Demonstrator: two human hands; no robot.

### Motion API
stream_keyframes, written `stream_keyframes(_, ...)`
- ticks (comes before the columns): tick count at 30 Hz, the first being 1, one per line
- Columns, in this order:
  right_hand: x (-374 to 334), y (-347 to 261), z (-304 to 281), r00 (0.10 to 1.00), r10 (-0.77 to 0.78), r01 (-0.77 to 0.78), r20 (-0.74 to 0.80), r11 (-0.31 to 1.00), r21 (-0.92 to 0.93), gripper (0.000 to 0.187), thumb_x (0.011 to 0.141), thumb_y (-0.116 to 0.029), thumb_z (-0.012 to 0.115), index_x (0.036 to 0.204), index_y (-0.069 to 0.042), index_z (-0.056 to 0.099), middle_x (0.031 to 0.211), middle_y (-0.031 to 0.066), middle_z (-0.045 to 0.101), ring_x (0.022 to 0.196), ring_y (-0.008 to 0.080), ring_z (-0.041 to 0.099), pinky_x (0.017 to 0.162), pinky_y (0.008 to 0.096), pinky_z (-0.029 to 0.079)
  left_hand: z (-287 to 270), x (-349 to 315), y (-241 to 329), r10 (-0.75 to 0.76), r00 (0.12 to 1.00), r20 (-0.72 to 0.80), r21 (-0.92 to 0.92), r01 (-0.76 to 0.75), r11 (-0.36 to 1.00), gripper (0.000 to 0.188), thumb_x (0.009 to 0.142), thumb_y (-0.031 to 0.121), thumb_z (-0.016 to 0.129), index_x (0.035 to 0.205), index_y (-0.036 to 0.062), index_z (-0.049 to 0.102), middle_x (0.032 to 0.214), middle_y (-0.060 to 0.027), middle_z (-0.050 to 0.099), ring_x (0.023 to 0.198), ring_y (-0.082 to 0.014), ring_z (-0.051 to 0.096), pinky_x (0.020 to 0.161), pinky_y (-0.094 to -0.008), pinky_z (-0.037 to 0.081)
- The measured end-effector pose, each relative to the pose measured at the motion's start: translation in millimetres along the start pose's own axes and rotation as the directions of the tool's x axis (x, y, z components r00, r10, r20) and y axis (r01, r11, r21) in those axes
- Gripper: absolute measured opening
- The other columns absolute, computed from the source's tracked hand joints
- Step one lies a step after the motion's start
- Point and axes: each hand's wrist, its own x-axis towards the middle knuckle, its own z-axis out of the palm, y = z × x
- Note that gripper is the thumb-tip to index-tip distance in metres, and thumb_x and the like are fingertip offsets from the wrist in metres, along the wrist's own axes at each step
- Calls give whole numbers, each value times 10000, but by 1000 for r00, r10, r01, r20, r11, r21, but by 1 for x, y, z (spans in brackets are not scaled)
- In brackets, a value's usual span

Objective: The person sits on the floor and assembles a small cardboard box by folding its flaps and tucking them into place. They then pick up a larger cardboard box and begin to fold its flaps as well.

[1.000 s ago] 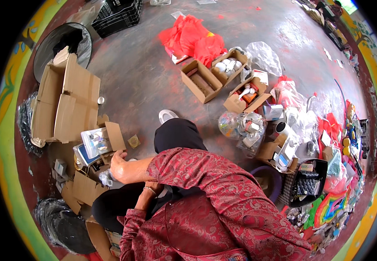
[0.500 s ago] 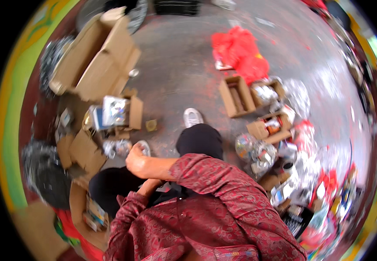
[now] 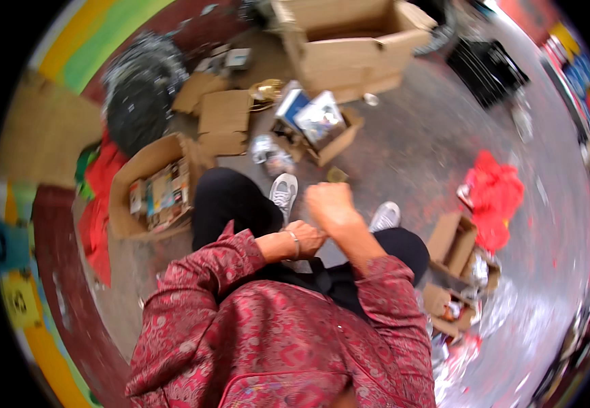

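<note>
My left hand, with a thin bracelet at the wrist, is closed in front of my lap. Just above and to its right, my right hand makes a fist. The two hands nearly touch. Whatever they may hold is hidden by the fingers. Between my knees they hang over the floor, close to my two light sneakers. Beyond them lie a small open carton with a blue-and-white box and a shiny package in it, and a crumpled clear plastic bundle.
An open cardboard box full of small packages stands by my left knee. A large carton is at the far side. Red plastic bags and small open boxes lie right. A black wrapped bundle sits far left.
My view has swung to the left, so the packed box now shows beside my left knee. My right hand has moved from beyond my left forearm to above my left hand.
</note>
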Motion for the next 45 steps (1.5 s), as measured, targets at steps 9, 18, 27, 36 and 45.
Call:
stream_keyframes(9,-22,4,-2,989,-57,30,-139,981,-191,103,759,-143,550,825,-80,501,706,96,563,674,266,592,590,383,436,-103,-79,-124,-324,929,-181,158,353,922,154,741,170,523,801,82,634,821,-131,654,779,-265,649,671,-385,501)
stream_keyframes(18,-23,14,-7,986,65,-53,157,995,-79,238,768,-172,586,959,-42,527,780,124,582,734,275,579,668,382,428,-63,-51,-340,-656,755,-16,205,645,736,172,781,142,535,875,111,676,960,-78,657,908,-219,630,699,-327,485)
stream_keyframes(27,-7,19,-15,938,124,-112,324,992,-55,349,748,-161,603,1065,-34,532,793,104,541,759,238,547,704,349,393,3,43,-432,-502,862,68,573,379,727,372,871,213,497,1238,156,478,940,-34,651,867,-197,619,888,-452,300)
stream_keyframes(36,12,27,-11,930,95,-85,356,995,-44,379,787,-205,560,1133,-59,507,848,87,530,770,253,538,676,357,424,10,104,-481,-672,721,168,629,447,636,672,895,224,440,1407,333,20,816,-103,637,659,-348,616,991,-563,194)
stream_keyframes(45,20,29,-3,927,56,-37,370,998,-60,378,782,-194,546,1123,-34,514,843,79,518,791,226,524,694,340,416,35,119,-515,-744,656,126,826,347,445,537,892,306,425,1364,111,258,1109,-151,583,1037,-369,532,998,-638,87)
